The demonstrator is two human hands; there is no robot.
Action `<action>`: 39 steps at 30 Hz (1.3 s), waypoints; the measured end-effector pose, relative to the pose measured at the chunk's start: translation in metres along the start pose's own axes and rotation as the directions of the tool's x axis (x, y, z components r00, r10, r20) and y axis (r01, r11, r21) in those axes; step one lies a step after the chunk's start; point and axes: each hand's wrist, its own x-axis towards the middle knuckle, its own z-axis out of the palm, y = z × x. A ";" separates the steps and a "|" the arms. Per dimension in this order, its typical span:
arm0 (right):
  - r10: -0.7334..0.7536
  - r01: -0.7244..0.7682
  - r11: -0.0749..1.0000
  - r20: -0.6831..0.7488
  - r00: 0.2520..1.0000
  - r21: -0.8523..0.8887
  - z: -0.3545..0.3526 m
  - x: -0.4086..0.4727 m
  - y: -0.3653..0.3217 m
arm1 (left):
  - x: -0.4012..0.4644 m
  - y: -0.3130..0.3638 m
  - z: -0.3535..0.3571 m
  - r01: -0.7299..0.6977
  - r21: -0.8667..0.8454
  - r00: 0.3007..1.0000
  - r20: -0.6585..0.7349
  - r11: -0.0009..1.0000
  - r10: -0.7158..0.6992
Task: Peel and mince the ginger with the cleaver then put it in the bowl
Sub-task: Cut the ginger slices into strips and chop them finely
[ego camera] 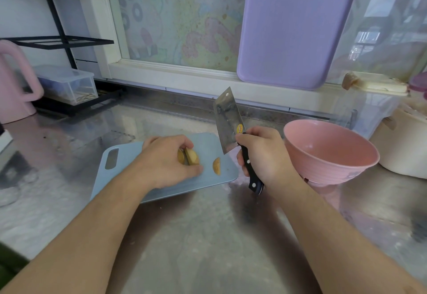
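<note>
Landmark for all positions: pale blue cutting board (129, 178), lying flat on the steel counter (184, 236), handle slot at its left end.

Left hand (168, 162): rests on the board near its middle, fingers curled over the ginger (190, 156). Grip narrow, holding two cut pieces side by side between fingertips and thumb; pale cut faces show, brown skin along the outer edges. The pieces sit on the board surface under the hand.

A third piece, the ginger slice (216, 165), lies loose on the board just right of the hand, apart from it, skin side curved to the left.

Right hand (263, 155): above the board's right end, grip wrapped fully round the black riveted handle of the cleaver (227, 120). Blade raised off the board and tilted, tip pointing up and away; lower corner of the blade hangs over the board's far right edge. Blade touches no ginger.

Pink bowl (330, 153): on the counter right of the board, near the right hand, upright. What shows of its inside holds no ginger.

A purple board (293, 28) leans upright against the window behind the cutting board. Pink jug (13, 81) stands far left of it.
</note>
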 end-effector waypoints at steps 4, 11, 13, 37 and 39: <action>0.002 -0.002 1.000 -0.005 1.000 0.008 0.000 0.001 0.000 | 0.005 -0.006 0.001 -0.019 -0.016 1.000 -0.018 1.000 0.019; 0.011 -0.010 1.000 -0.010 1.000 0.020 -0.001 0.001 -0.001 | 0.004 -0.001 0.008 -0.102 -0.073 0.994 -0.042 0.992 0.100; 0.011 -0.011 1.000 -0.013 1.000 0.023 -0.001 0.001 -0.001 | 0.003 -0.001 0.009 -0.130 -0.032 0.991 -0.025 0.991 0.129; -0.004 0.004 1.000 -0.047 0.999 -0.016 -0.004 0.006 0.002 | 0.010 0.021 0.030 -0.285 0.070 0.951 -0.102 0.956 0.291; -0.005 0.004 1.000 -0.045 0.999 -0.015 -0.004 0.006 0.002 | 0.011 0.023 0.032 -0.309 0.085 0.940 -0.125 0.947 0.318</action>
